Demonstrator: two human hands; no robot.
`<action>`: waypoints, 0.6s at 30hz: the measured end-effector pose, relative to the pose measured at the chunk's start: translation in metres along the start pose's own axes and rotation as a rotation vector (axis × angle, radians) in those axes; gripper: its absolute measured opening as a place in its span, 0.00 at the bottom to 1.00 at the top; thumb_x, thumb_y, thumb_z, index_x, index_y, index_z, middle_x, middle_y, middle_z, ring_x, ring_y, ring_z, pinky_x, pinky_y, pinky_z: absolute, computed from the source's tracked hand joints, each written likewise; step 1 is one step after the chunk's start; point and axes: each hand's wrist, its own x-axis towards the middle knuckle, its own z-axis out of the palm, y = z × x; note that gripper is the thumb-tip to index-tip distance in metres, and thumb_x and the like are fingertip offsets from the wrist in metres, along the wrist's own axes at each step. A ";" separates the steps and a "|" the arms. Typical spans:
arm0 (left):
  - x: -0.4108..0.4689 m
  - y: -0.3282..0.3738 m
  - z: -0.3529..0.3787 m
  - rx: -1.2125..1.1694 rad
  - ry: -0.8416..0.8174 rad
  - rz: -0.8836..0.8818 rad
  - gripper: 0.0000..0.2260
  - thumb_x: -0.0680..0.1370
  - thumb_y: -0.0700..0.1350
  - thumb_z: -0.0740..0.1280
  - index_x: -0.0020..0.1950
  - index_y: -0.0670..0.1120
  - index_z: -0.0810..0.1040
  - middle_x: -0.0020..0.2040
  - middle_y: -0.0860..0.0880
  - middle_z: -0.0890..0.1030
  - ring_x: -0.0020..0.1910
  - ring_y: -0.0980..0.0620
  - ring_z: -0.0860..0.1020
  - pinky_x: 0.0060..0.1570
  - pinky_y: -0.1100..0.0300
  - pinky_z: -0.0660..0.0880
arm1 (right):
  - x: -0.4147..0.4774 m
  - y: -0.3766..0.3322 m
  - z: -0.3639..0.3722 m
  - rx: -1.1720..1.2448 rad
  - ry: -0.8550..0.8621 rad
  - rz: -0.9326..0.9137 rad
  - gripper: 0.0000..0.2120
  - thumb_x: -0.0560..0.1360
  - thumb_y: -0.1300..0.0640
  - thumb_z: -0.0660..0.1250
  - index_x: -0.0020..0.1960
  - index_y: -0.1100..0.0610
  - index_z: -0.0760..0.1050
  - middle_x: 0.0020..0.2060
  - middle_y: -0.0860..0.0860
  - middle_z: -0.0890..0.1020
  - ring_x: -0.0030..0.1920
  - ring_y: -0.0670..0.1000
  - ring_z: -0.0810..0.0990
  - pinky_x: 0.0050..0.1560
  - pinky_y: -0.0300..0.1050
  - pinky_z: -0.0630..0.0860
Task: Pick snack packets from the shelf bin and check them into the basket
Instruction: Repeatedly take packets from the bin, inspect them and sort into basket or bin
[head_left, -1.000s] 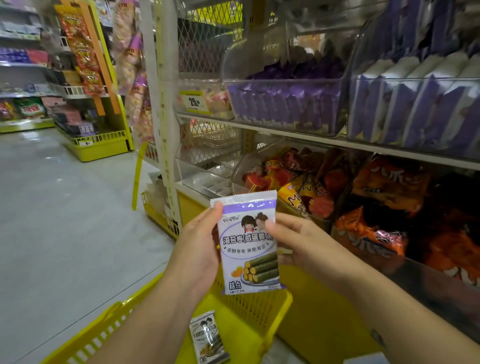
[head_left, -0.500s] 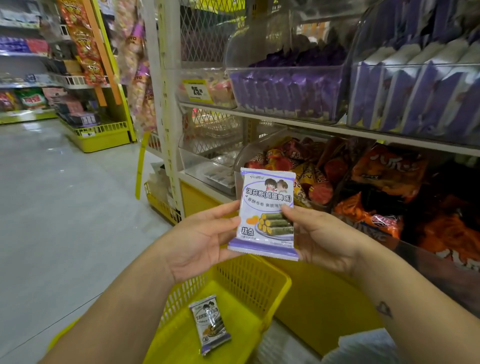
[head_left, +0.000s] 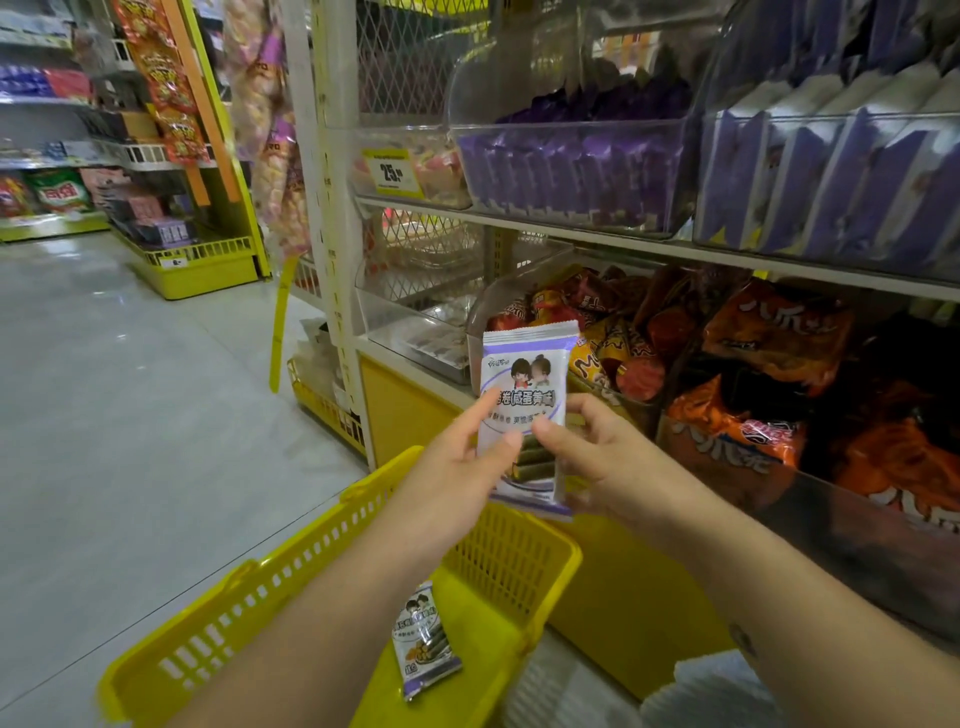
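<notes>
Both your forearms reach up from the near edge and meet at centre. Your left hand (head_left: 452, 483) and right hand (head_left: 608, 457) hold one packet (head_left: 524, 364) between them. It stands upright with its printed face toward you. Each thumb presses on the front of its lower half, and the fingers of both hands curl round the side edges to the back. The left palm faces right and the right palm faces left, with the wrists roughly level. The packet hangs in the air above the far end of the yellow basket (head_left: 234, 613), in front of the lower shelf bins. A second packet (head_left: 423, 642) lies flat on the basket floor, below your left forearm. The bin (head_left: 571, 166) of purple packets sits on the shelf (head_left: 623, 244) above.
</notes>
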 end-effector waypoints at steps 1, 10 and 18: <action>0.000 -0.001 0.003 -0.027 -0.024 -0.007 0.26 0.78 0.55 0.65 0.74 0.66 0.61 0.47 0.78 0.76 0.53 0.76 0.74 0.54 0.67 0.74 | -0.001 0.000 0.003 0.004 -0.017 -0.016 0.14 0.77 0.54 0.64 0.62 0.53 0.69 0.51 0.50 0.85 0.50 0.49 0.84 0.45 0.52 0.83; -0.001 -0.008 0.000 -0.326 -0.157 -0.076 0.23 0.78 0.47 0.65 0.73 0.59 0.67 0.62 0.49 0.81 0.61 0.47 0.80 0.51 0.47 0.79 | -0.001 0.001 0.001 0.026 -0.050 0.050 0.11 0.80 0.56 0.61 0.61 0.54 0.70 0.50 0.51 0.83 0.48 0.47 0.82 0.50 0.52 0.79; 0.000 -0.005 -0.003 -0.463 -0.140 -0.140 0.16 0.83 0.41 0.56 0.68 0.55 0.71 0.59 0.47 0.83 0.54 0.44 0.83 0.48 0.46 0.82 | 0.007 0.009 -0.005 0.119 -0.014 0.042 0.23 0.75 0.62 0.68 0.68 0.57 0.68 0.55 0.56 0.83 0.52 0.57 0.84 0.50 0.54 0.80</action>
